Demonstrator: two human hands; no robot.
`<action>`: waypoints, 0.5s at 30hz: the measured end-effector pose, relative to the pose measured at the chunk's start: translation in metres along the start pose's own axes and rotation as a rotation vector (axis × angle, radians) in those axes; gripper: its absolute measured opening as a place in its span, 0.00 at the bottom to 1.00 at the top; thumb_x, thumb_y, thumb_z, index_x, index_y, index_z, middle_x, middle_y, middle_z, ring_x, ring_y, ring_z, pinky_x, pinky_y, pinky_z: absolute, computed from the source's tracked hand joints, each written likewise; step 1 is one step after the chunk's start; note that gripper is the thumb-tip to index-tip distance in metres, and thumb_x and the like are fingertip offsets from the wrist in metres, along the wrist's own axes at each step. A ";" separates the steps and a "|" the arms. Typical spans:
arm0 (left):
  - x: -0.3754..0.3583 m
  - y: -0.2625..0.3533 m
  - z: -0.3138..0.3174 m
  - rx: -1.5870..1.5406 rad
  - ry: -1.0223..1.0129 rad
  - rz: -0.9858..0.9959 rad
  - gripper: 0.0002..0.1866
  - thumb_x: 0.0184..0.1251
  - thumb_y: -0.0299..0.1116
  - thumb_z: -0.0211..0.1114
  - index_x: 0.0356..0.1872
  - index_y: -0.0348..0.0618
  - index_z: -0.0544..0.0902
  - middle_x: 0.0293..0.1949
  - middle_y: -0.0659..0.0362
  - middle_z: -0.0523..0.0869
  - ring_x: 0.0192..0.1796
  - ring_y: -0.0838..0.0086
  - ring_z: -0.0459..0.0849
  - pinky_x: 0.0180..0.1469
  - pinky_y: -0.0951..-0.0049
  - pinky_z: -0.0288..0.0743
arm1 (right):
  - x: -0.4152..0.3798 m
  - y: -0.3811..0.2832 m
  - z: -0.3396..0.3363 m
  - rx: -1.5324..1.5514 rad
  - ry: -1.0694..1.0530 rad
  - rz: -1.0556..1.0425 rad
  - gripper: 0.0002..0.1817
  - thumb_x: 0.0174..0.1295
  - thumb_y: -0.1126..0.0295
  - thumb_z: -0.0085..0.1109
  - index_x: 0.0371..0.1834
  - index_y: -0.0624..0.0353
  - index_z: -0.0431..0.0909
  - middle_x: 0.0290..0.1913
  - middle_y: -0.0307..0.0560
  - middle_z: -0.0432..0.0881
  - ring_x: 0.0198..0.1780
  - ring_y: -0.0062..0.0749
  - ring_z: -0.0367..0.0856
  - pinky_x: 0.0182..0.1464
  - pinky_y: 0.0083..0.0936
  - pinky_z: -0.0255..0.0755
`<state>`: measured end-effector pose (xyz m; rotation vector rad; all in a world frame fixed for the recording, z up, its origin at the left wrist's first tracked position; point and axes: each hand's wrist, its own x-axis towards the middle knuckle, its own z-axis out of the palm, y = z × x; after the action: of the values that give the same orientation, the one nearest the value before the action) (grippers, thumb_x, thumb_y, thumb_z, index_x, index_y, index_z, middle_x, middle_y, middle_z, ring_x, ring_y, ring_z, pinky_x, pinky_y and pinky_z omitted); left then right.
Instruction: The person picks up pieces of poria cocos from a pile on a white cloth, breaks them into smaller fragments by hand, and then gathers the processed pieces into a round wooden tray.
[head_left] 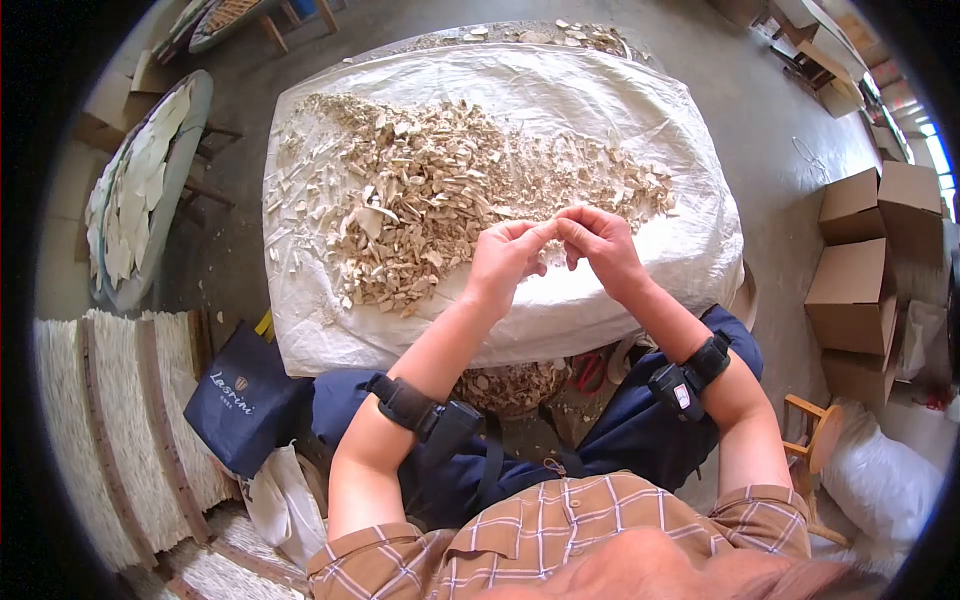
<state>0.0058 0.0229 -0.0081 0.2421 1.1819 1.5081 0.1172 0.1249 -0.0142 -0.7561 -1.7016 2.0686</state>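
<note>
Both hands meet above the near right part of a heap of beige, chip-like pieces [430,190], which lies on a white cloth [560,325] over a table. My left hand [510,262] is closed, thumb and index finger pinched together. Its fingertips touch those of my right hand [598,243], closed in a similar pinch. Whatever sits between the fingertips is too small to make out. Finer crumbs and flakes spread to the right of the heap, just beyond my hands.
Under the table's near edge are a container of chips [515,385] and red-handled scissors [590,372]. A navy bag [240,400] stands at left, near an oval tray of flat pieces [140,200]. Cardboard boxes [850,290] and a wooden stool [812,440] are at right.
</note>
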 end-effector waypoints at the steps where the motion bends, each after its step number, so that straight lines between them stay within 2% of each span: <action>1: -0.001 0.000 0.002 -0.024 0.025 0.019 0.08 0.57 0.33 0.60 0.25 0.40 0.79 0.17 0.68 0.71 0.17 0.86 0.66 0.20 0.86 0.63 | 0.000 -0.001 0.000 0.000 0.000 0.001 0.08 0.59 0.70 0.51 0.34 0.64 0.75 0.23 0.36 0.74 0.20 0.13 0.69 0.22 0.14 0.66; 2: 0.000 -0.001 0.000 -0.024 0.025 0.018 0.08 0.57 0.33 0.60 0.25 0.40 0.79 0.17 0.68 0.71 0.17 0.86 0.66 0.20 0.86 0.63 | 0.000 -0.001 0.000 0.008 -0.012 0.009 0.08 0.59 0.70 0.51 0.34 0.65 0.75 0.23 0.36 0.74 0.20 0.14 0.69 0.23 0.14 0.66; 4: 0.003 -0.002 -0.005 -0.075 -0.016 -0.044 0.04 0.56 0.29 0.59 0.25 0.42 0.76 0.17 0.68 0.67 0.20 0.85 0.65 0.25 0.80 0.67 | -0.001 0.001 0.000 0.016 -0.024 0.017 0.08 0.60 0.70 0.50 0.35 0.65 0.75 0.24 0.36 0.74 0.20 0.14 0.69 0.23 0.14 0.67; 7: 0.004 -0.004 -0.008 -0.149 -0.020 -0.081 0.03 0.54 0.27 0.58 0.24 0.42 0.74 0.17 0.68 0.66 0.20 0.83 0.65 0.26 0.78 0.67 | -0.001 0.004 0.000 0.082 -0.037 0.066 0.09 0.60 0.70 0.50 0.35 0.65 0.75 0.24 0.36 0.74 0.21 0.15 0.69 0.23 0.14 0.67; 12: 0.005 -0.001 -0.006 -0.175 -0.014 -0.109 0.05 0.54 0.27 0.56 0.21 0.44 0.72 0.16 0.69 0.65 0.20 0.83 0.66 0.27 0.77 0.68 | -0.001 0.005 -0.002 0.239 -0.070 0.158 0.10 0.59 0.68 0.51 0.37 0.64 0.75 0.25 0.36 0.74 0.21 0.16 0.70 0.24 0.15 0.67; 15: 0.005 0.000 -0.005 -0.191 -0.041 -0.110 0.06 0.55 0.28 0.55 0.20 0.45 0.72 0.16 0.69 0.65 0.20 0.83 0.66 0.28 0.77 0.69 | 0.000 0.004 -0.003 0.223 -0.067 0.155 0.11 0.60 0.67 0.52 0.37 0.64 0.75 0.25 0.36 0.75 0.22 0.16 0.70 0.25 0.15 0.67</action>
<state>0.0007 0.0242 -0.0122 0.0774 0.9958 1.5005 0.1194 0.1258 -0.0186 -0.7759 -1.4528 2.3645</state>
